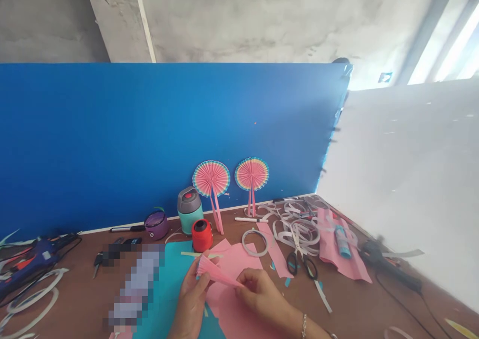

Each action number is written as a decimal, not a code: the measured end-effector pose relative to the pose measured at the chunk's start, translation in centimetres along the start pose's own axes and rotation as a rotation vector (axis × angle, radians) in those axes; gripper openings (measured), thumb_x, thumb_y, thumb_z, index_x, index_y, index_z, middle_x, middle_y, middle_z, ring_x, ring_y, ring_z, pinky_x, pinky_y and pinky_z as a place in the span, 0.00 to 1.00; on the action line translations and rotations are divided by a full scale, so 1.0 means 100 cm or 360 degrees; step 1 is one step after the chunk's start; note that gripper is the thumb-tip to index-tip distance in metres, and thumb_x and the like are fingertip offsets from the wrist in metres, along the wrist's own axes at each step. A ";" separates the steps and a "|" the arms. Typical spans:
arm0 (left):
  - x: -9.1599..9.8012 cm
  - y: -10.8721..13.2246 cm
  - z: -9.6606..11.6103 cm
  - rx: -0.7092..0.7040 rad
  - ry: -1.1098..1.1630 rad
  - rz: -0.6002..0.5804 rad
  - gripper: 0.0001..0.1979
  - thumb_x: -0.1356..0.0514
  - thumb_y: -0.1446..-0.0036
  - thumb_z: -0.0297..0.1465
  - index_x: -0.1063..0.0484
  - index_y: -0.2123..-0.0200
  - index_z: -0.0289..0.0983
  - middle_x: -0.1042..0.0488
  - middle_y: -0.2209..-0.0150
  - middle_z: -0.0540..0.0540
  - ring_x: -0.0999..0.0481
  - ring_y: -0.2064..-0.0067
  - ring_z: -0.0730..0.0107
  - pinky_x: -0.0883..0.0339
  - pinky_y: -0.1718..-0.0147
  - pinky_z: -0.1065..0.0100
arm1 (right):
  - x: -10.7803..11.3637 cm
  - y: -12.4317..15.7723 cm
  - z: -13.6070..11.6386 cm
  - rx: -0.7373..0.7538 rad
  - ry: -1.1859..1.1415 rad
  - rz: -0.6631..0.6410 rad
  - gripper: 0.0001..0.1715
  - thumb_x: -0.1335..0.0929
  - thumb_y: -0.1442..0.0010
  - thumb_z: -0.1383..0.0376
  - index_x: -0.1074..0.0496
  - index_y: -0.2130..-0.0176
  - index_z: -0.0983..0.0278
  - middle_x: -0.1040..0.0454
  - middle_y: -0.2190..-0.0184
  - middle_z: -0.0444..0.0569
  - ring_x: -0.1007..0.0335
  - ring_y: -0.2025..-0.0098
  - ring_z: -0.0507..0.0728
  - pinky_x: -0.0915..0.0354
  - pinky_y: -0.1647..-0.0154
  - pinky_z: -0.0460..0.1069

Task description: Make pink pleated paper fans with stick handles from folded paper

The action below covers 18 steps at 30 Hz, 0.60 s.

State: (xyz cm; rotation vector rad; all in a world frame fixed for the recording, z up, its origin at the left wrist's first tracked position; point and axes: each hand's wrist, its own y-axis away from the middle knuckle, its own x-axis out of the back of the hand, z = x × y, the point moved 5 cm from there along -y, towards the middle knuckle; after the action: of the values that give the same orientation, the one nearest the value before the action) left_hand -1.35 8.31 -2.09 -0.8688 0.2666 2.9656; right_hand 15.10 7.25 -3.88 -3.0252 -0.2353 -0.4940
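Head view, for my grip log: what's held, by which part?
Pleated pink paper: left hand pinches its wider end, right hand its narrow end.

Two bare hands are seen at the lower centre of the frame, the left hand [192, 289] and the right hand [258, 291]. The right wrist [291, 315] is encircled by a silvery bracelet [304, 325], formed of small, chain-like links. Farther up the same arm, at the bottom edge, a small light band [333, 335] is glimpsed, perhaps a second ornament, though largely cut off.
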 end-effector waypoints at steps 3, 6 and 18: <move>0.005 -0.004 -0.003 -0.0032 -0.0002 0.0118 0.19 0.30 0.63 0.38 0.25 0.66 0.36 0.21 0.67 0.44 0.23 0.62 0.60 0.32 0.60 0.64 | 0.001 0.002 -0.001 0.0039 0.0074 -0.0012 0.08 0.34 0.49 0.66 0.27 0.69 0.67 0.27 0.72 0.47 0.34 0.68 0.55 0.40 0.69 0.46; 0.011 -0.009 -0.008 -0.0076 0.0014 0.0245 0.20 0.29 0.67 0.39 0.27 0.70 0.36 0.22 0.72 0.46 0.23 0.67 0.63 0.31 0.64 0.65 | 0.001 0.008 -0.008 0.0112 0.0175 0.0003 0.16 0.32 0.50 0.64 0.26 0.59 0.63 0.26 0.62 0.49 0.33 0.59 0.58 0.38 0.60 0.49; 0.016 -0.023 -0.027 -0.0038 0.0070 -0.0076 0.35 0.28 0.68 0.40 0.29 0.53 0.40 0.24 0.54 0.37 0.31 0.47 0.44 0.37 0.50 0.52 | -0.003 0.003 -0.007 0.0015 0.0060 -0.0029 0.10 0.37 0.47 0.68 0.26 0.69 0.67 0.28 0.73 0.45 0.36 0.68 0.53 0.43 0.69 0.44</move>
State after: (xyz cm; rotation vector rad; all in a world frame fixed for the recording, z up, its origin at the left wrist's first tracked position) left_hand -1.03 10.03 -5.55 -0.9301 0.2094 2.9146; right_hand 14.60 6.84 -3.34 -3.0042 -0.2621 -0.5494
